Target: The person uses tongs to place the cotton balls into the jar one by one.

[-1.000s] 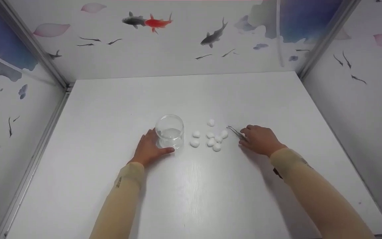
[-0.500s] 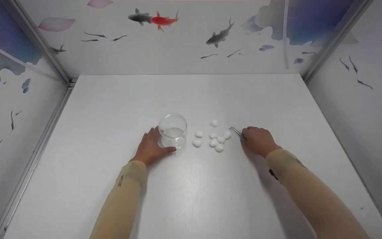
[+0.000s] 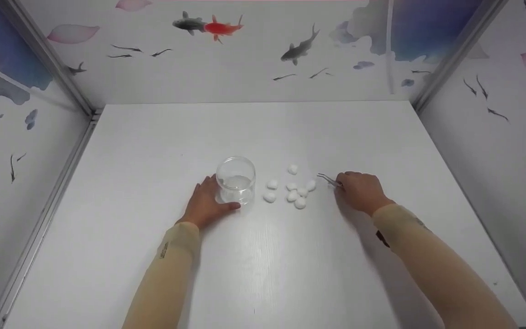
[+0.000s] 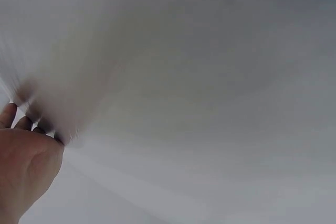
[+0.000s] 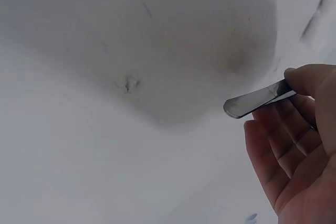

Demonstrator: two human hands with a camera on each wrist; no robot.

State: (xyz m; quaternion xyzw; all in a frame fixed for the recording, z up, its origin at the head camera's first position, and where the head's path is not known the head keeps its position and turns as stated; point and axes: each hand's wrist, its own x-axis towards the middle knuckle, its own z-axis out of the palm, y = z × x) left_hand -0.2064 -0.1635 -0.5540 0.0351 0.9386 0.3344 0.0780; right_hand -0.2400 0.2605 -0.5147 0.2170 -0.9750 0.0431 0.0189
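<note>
In the head view, a clear glass jar (image 3: 235,180) stands upright on the white table. My left hand (image 3: 206,205) holds its left side, with the thumb along the front near the base. Several white cotton balls (image 3: 292,196) lie to the right of the jar, some touching each other, a few apart. My right hand (image 3: 361,192) grips metal tweezers (image 3: 329,179), whose bent tips point left, just short of the cotton balls. The right wrist view shows the rounded back end of the tweezers (image 5: 252,102) sticking out between thumb and fingers. In the left wrist view, the jar is out of sight.
Printed panels with fish and petals (image 3: 244,59) enclose the white table (image 3: 263,269) at the back and both sides. Metal rails (image 3: 53,59) run along the corners.
My right hand shifts slightly, a little left and then back right, with the tweezers held. The head view drifts a little. The left hand, jar and cotton balls stay in place.
</note>
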